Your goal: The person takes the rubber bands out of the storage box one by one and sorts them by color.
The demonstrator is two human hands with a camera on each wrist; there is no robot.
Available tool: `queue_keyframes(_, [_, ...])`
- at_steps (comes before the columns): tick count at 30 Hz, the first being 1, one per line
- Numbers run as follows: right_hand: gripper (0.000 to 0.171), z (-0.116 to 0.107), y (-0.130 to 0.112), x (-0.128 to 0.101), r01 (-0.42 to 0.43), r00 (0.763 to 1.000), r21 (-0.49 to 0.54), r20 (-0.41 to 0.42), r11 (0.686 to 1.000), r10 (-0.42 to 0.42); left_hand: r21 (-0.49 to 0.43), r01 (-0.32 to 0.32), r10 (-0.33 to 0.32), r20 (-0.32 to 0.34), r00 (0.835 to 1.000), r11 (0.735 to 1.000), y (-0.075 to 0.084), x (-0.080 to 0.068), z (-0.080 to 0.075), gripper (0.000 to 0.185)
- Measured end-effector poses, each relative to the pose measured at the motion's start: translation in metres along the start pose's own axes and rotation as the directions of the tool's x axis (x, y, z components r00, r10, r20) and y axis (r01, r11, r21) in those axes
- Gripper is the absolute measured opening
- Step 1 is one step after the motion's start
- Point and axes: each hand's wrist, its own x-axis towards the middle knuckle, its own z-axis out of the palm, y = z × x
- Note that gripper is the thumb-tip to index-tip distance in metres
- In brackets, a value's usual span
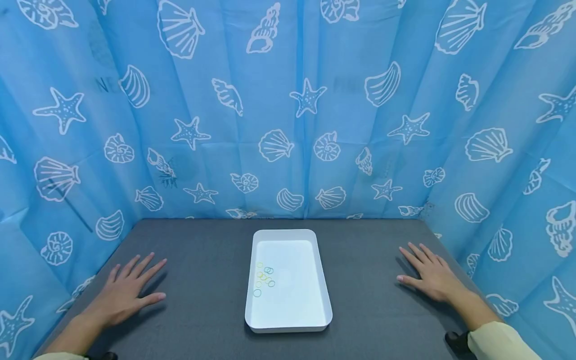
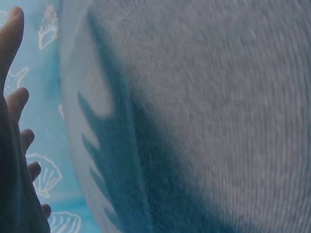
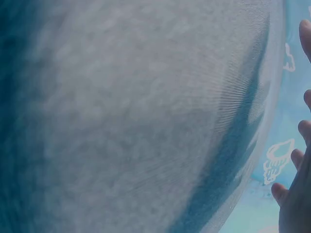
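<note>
Rings [image 1: 264, 277] in tray [image 1: 288, 325] too small to count — both wrist views blurred.

A staged recording booth: seashell-printed blue curtains [image 1: 288, 110] enclose a grey cloth-covered table [image 1: 202, 300].

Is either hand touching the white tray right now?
No, the left hand and right hand lie flat on the grey table, well apart from the white tray.
</note>
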Motion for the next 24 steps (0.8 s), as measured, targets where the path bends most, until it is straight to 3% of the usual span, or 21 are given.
queue_keyframes(10, [0.08, -0.005, -0.004, 0.008, 0.043, 0.998, 0.009, -0.049, 0.999, -0.043, -0.1, -0.053, 0.05, -0.036, 0.998, 0.994, 0.021, 0.004, -0.001, 0.079])
queue_keyframes(16, [0.076, -0.008, -0.014, 0.013, 0.063, 0.996, 0.043, -0.071, 0.997, -0.06, -0.252, -0.048, 0.054, 0.018, 0.998, 0.967, 0.042, 0.006, -0.004, 0.076])
queue_keyframes(24, [0.073, -0.011, -0.026, 0.018, 0.091, 0.991, 0.049, -0.106, 0.995, -0.085, -0.356, -0.067, 0.09, 0.049, 0.995, 0.932, 0.071, 0.013, -0.004, 0.078])
